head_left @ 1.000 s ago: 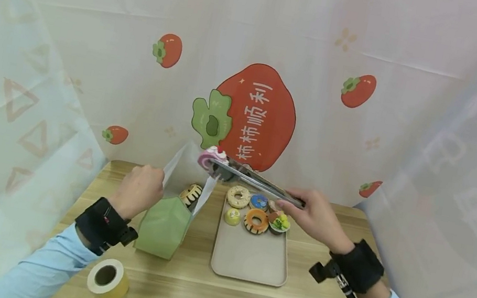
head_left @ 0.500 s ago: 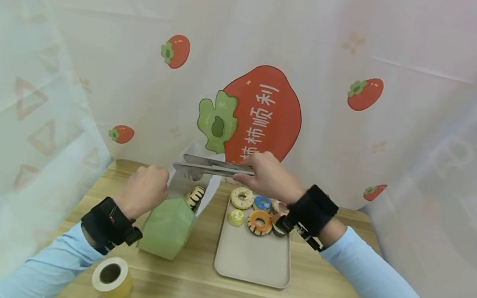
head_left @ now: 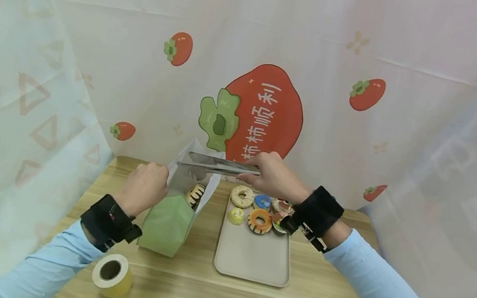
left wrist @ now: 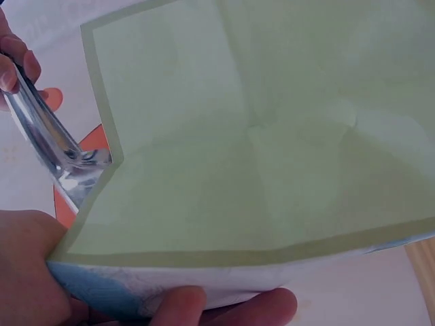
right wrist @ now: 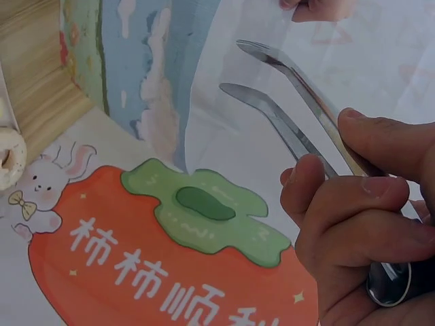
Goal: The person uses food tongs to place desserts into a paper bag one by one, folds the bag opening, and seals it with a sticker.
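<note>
My left hand [head_left: 142, 188] pinches the upper edge of a green paper bag [head_left: 165, 224], which stands on the table with its mouth spread. A cream-coloured pastry with dark stripes [head_left: 195, 194] shows inside it. My right hand [head_left: 276, 177] grips metal tongs [right wrist: 285, 129] sideways over the mouth of the bag. In the right wrist view the tongs' tips are apart, with nothing between them. From the left wrist, the bag's pale green panel [left wrist: 183, 197] covers most of the view and hides its inside.
Right of the bag lies a beige tray [head_left: 252, 263]. Along its far half sit an orange-topped donut [head_left: 267, 226], a blue donut [head_left: 262, 200], a small yellow cake [head_left: 236, 216] and several other pastries. A yellow tape roll [head_left: 119, 285] stands near the left forearm. Printed curtains surround the table.
The tongs have moved left over the bag's mouth. The pink swirled cake they held has left them and is out of sight. My left hand has kept its hold on the bag.
</note>
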The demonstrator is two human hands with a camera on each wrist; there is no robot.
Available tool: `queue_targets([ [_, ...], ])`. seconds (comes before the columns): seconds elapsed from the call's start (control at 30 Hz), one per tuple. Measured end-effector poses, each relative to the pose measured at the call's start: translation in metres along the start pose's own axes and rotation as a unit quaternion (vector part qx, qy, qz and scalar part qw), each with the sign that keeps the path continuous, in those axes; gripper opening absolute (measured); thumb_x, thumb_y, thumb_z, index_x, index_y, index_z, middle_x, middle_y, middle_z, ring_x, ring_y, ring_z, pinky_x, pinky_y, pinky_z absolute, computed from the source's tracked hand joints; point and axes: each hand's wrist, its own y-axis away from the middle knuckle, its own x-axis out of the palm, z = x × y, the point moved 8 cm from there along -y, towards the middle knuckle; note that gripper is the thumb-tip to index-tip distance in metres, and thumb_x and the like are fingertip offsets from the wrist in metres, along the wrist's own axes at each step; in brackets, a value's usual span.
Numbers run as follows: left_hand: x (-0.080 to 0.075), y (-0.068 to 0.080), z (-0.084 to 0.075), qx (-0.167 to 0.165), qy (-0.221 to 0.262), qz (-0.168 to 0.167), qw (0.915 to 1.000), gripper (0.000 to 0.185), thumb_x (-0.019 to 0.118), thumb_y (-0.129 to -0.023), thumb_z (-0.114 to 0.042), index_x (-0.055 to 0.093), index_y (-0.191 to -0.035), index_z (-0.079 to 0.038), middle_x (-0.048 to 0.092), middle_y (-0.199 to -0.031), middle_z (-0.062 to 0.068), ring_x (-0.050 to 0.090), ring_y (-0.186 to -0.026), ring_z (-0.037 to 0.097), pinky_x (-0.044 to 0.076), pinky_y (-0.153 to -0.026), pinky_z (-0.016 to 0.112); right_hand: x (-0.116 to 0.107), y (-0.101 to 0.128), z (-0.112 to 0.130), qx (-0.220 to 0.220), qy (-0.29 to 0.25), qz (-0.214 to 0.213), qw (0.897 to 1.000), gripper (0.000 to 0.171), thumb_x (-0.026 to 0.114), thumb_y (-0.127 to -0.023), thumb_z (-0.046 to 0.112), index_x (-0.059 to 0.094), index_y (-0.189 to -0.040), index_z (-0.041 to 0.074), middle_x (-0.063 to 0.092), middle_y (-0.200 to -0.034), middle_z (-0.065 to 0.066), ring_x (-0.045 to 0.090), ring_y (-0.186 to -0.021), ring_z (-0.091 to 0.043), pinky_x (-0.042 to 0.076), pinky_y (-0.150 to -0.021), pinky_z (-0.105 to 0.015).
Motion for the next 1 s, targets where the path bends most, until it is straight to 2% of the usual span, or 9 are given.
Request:
queue_targets([
  [0.17, 0.001, -0.004, -0.001, 0.006, 0.002, 0.0, 1.0, 0.023, 0.054, -0.082, 0.008, 0.051, -0.061, 0.0, 0.042, -0.053, 0.005, 0.037, -0.047, 0.017, 0.033, -0.044, 0.029, -0.018, 0.023, -0.013, 0.013, -0.032, -0.033, 0.999, 0.029, 0.068, -0.094, 0.017, 0.07, -0.119, 0.004, 0.073, -0.105, -0.009, 0.052, -0.066, -0.013, 0.041, -0.069, -0.03],
  [0.23, 0.001, -0.006, -0.002, 0.009, 0.004, -0.002, 1.0, 0.022, 0.054, -0.081, 0.008, 0.051, -0.061, 0.0, 0.044, -0.053, 0.007, 0.038, -0.046, 0.017, 0.034, -0.044, 0.03, -0.024, 0.036, -0.021, 0.027, -0.047, -0.037, 0.998, 0.027, 0.067, -0.095, 0.018, 0.07, -0.119, 0.004, 0.072, -0.099, -0.007, 0.051, -0.063, -0.014, 0.041, -0.066, -0.03],
  [0.33, 0.0, -0.008, -0.002, 0.012, 0.006, -0.003, 0.9999, 0.023, 0.053, -0.081, 0.008, 0.051, -0.06, 0.0, 0.046, -0.053, 0.007, 0.04, -0.047, 0.018, 0.036, -0.043, 0.031, -0.031, 0.06, -0.034, 0.046, -0.048, -0.051, 0.996, 0.029, 0.066, -0.096, 0.021, 0.069, -0.12, 0.006, 0.072, -0.098, -0.005, 0.054, -0.068, -0.013, 0.043, -0.069, -0.029],
  [0.47, -0.003, -0.008, -0.001, 0.011, 0.003, -0.004, 0.9999, 0.019, 0.055, -0.08, 0.007, 0.054, -0.061, 0.003, 0.05, -0.055, 0.009, 0.047, -0.047, 0.021, 0.043, -0.044, 0.037, -0.032, 0.093, -0.055, 0.076, -0.036, -0.07, 0.994, 0.023, 0.067, -0.095, 0.023, 0.072, -0.112, 0.009, 0.065, -0.083, 0.0, 0.048, -0.063, -0.01, 0.04, -0.063, -0.027],
  [0.6, -0.004, -0.005, 0.004, 0.002, 0.009, 0.001, 1.0, 0.015, 0.056, -0.079, 0.006, 0.056, -0.064, 0.005, 0.052, -0.056, 0.01, 0.051, -0.048, 0.023, 0.046, -0.046, 0.041, -0.02, 0.125, -0.076, 0.097, -0.032, -0.078, 0.992, 0.023, 0.068, -0.094, 0.022, 0.072, -0.112, 0.01, 0.055, -0.073, 0.004, 0.036, -0.054, -0.005, 0.032, -0.054, -0.024],
  [0.8, -0.003, -0.006, 0.003, 0.002, 0.013, 0.007, 0.9999, 0.015, 0.055, -0.077, 0.006, 0.055, -0.062, 0.003, 0.052, -0.055, 0.009, 0.05, -0.048, 0.023, 0.046, -0.046, 0.042, 0.014, 0.176, -0.112, 0.166, -0.046, -0.082, 0.982, 0.03, 0.066, -0.095, 0.025, 0.069, -0.117, 0.006, 0.061, -0.078, 0.003, 0.036, -0.053, -0.002, 0.032, -0.054, -0.023],
  [1.0, -0.003, -0.005, -0.003, 0.015, 0.006, 0.004, 0.9999, 0.015, 0.056, -0.076, 0.007, 0.056, -0.062, 0.004, 0.051, -0.054, 0.009, 0.049, -0.048, 0.022, 0.046, -0.047, 0.043, 0.046, 0.219, -0.144, 0.212, -0.062, -0.099, 0.97, 0.026, 0.067, -0.094, 0.024, 0.07, -0.109, 0.003, 0.061, -0.076, 0.003, 0.04, -0.056, -0.002, 0.035, -0.055, -0.022],
])
